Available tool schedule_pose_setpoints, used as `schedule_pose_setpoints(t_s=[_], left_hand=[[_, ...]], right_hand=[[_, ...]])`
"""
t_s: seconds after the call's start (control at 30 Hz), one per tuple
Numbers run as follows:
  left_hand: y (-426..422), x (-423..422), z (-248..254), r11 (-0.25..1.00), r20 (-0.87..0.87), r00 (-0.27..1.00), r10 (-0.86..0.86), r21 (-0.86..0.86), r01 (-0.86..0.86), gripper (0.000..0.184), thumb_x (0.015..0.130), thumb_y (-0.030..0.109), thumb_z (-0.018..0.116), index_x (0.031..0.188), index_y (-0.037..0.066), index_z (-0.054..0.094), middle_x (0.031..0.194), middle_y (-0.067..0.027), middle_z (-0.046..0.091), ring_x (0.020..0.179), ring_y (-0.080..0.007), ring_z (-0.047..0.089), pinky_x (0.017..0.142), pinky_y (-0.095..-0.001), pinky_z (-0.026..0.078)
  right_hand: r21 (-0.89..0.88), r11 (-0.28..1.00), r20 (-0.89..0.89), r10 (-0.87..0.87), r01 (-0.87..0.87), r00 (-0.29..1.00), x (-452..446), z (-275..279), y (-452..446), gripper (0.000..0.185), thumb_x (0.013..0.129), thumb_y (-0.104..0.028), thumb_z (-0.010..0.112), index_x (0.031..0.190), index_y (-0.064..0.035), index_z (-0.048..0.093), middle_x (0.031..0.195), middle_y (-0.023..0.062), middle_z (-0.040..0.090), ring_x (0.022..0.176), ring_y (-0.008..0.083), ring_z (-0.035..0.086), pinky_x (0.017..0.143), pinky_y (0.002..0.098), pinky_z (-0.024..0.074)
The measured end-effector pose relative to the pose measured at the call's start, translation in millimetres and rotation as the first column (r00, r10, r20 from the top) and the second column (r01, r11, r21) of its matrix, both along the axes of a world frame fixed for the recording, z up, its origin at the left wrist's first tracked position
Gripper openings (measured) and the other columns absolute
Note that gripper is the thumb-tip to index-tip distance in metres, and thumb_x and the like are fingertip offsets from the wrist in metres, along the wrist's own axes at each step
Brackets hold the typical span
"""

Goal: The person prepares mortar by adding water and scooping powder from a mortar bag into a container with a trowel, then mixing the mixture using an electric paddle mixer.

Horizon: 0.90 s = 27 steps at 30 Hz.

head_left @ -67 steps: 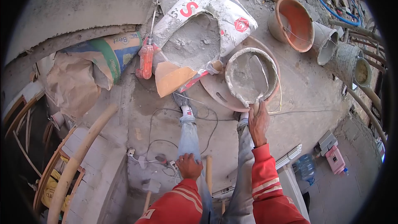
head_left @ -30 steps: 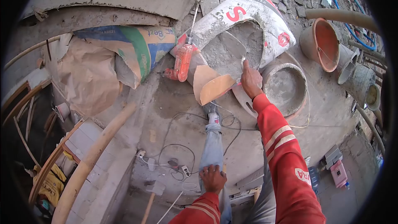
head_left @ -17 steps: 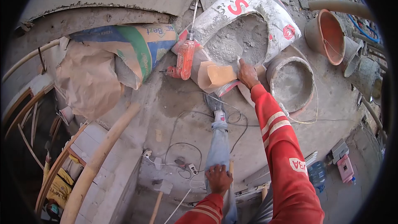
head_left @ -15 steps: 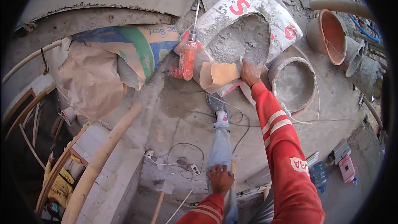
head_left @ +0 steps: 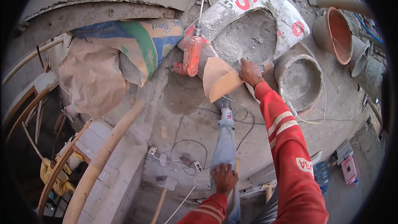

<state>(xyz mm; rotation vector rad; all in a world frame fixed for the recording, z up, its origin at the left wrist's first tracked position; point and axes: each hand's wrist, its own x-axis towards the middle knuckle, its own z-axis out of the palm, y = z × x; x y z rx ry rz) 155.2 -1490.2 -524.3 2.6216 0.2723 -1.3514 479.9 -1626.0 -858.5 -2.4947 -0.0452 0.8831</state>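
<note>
My right hand (head_left: 251,72) is closed at the edge of a tan, folded, paper-like sheet (head_left: 222,81), beside the mortar bag (head_left: 286,10). A short piece with grey and tan parts (head_left: 265,67) shows just right of my fist; what it belongs to is hidden. The bag lies with a wide cut in its upper face, showing grey mortar (head_left: 248,37). My left hand (head_left: 224,177) rests, fingers spread, on my jeans-clad leg (head_left: 224,145). A red power drill (head_left: 192,54) with a long mixing shaft lies left of the sheet.
A bucket of grey mix (head_left: 299,84) stands right of the bag, an orange-lined bucket (head_left: 338,37) beyond. Cables (head_left: 180,128) loop over the floor. Left are a torn paper sack (head_left: 143,45), a wooden pole (head_left: 103,161) and a person in yellow (head_left: 58,174) below. A mallet (head_left: 167,183) lies near me.
The tan sheet has changed shape, its lower part now folded across the front. My right hand stays at its edge. The view has shifted slightly; my left hand stays on my leg.
</note>
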Motion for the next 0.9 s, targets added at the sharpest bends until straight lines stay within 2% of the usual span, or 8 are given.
schedule_pose_setpoints(t_s=[0.13,0.23,0.33,0.43,0.47,0.63,0.77,0.9], left_hand=[[-3,1,-1,1.0,-0.016,1.0,-0.015,0.004,0.015,0.036,0.079,0.031,0.069,0.108,0.011,0.074,0.117,-0.0108,0.064,0.115,-0.034,0.055,0.1,-0.0551,0.039],[-9,0,0,0.998,-0.009,0.998,-0.061,0.031,0.061,0.035,0.079,0.031,0.07,0.107,0.011,0.073,0.114,-0.0103,0.064,0.115,-0.0339,0.055,0.099,-0.0547,0.039],[-14,0,-2,0.998,0.007,0.999,-0.052,0.047,0.052,0.036,0.078,0.032,0.07,0.107,0.011,0.073,0.113,-0.01,0.063,0.116,-0.0338,0.055,0.099,-0.0544,0.039],[-23,2,-2,0.995,-0.013,0.999,-0.051,0.09,0.052,0.038,0.078,0.033,0.07,0.109,0.01,0.073,0.114,-0.0097,0.063,0.117,-0.0336,0.054,0.1,-0.0542,0.039],[-27,1,0,0.994,-0.007,0.999,-0.042,0.096,0.043,0.039,0.078,0.033,0.07,0.109,0.01,0.073,0.115,-0.0096,0.063,0.117,-0.0335,0.055,0.1,-0.054,0.039],[-33,0,-6,0.992,0.013,1.0,-0.006,0.127,0.004,0.04,0.077,0.034,0.069,0.108,0.01,0.074,0.114,-0.0085,0.065,0.115,-0.0331,0.056,0.101,-0.0529,0.038],[-40,-2,-8,0.991,-0.009,0.999,0.038,0.127,-0.036,0.041,0.078,0.035,0.068,0.11,0.009,0.073,0.115,-0.0095,0.066,0.115,-0.0333,0.055,0.1,-0.0532,0.038],[-46,6,-3,0.992,-0.041,0.998,0.042,0.122,-0.037,0.045,0.079,0.036,0.068,0.114,0.008,0.073,0.119,-0.0099,0.066,0.117,-0.033,0.055,0.102,-0.0528,0.037]], right_hand=[[0.072,0.996,-0.012,0.055,-0.054,0.998,-6,-6,8,0.028,0.086,-0.011,0.058,0.113,-0.0035,0.061,0.101,0.0285,0.069,0.096,0.0471,0.068,0.084,0.0563,0.0549],[0.063,0.998,-0.017,0.007,-0.006,1.0,-7,-15,8,0.03,0.088,-0.013,0.057,0.116,-0.0049,0.061,0.101,0.0254,0.07,0.097,0.046,0.068,0.084,0.0566,0.0543],[0.136,0.989,-0.01,0.053,-0.052,0.999,-3,-6,-7,0.031,0.088,-0.014,0.058,0.119,-0.008,0.061,0.1,0.0221,0.07,0.098,0.0444,0.068,0.084,0.0574,0.0536],[0.283,0.959,0.198,-0.061,0.003,0.978,-7,2,-14,0.035,0.084,-0.012,0.062,0.119,-0.0061,0.059,0.096,0.0253,0.071,0.094,0.0484,0.069,0.08,0.0595,0.0528],[0.246,0.969,0.156,-0.052,0.012,0.986,-8,7,-19,0.036,0.084,-0.012,0.063,0.12,-0.0072,0.059,0.096,0.0252,0.071,0.094,0.0484,0.069,0.08,0.0596,0.0528],[0.118,0.989,0.022,-0.088,0.085,0.996,-5,51,-43,0.038,0.085,-0.016,0.067,0.122,-0.0105,0.059,0.096,0.0248,0.071,0.093,0.0482,0.068,0.079,0.0603,0.0526],[0.114,0.984,0.036,-0.14,0.135,0.99,-11,117,-76,0.035,0.085,-0.014,0.066,0.12,-0.0125,0.059,0.09,0.0229,0.071,0.086,0.0477,0.069,0.074,0.0587,0.0533],[0.136,0.975,-0.099,-0.161,0.174,0.982,-28,174,-121,0.036,0.085,-0.015,0.07,0.118,-0.0108,0.056,0.089,0.0253,0.07,0.087,0.0492,0.066,0.075,0.0587,0.0508]])
